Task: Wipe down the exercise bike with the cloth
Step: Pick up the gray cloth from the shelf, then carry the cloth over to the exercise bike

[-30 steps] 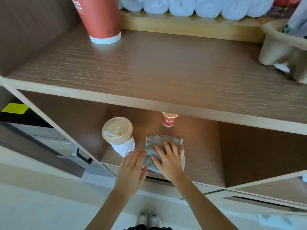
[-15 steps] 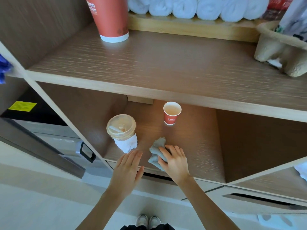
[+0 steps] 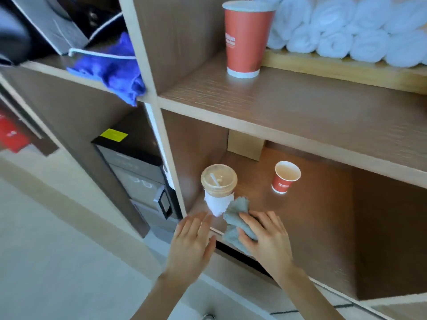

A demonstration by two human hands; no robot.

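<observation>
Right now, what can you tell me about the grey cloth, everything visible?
The grey cloth is a small, soft, fleecy-looking rag with a zigzag-cut edge. It lies bunched up at the front of the lower shelf, just right of the lidded cup. The right hand grips it from above, fingers curled over its middle; the left hand does not touch it.

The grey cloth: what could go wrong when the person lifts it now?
The grey cloth, bunched in the right hand, lies close beside the lidded cup; pulling it away could tip that cup, though the left hand hovers next to it. The small red cup is uncovered with liquid inside; a wide sweep might spill it.
</observation>
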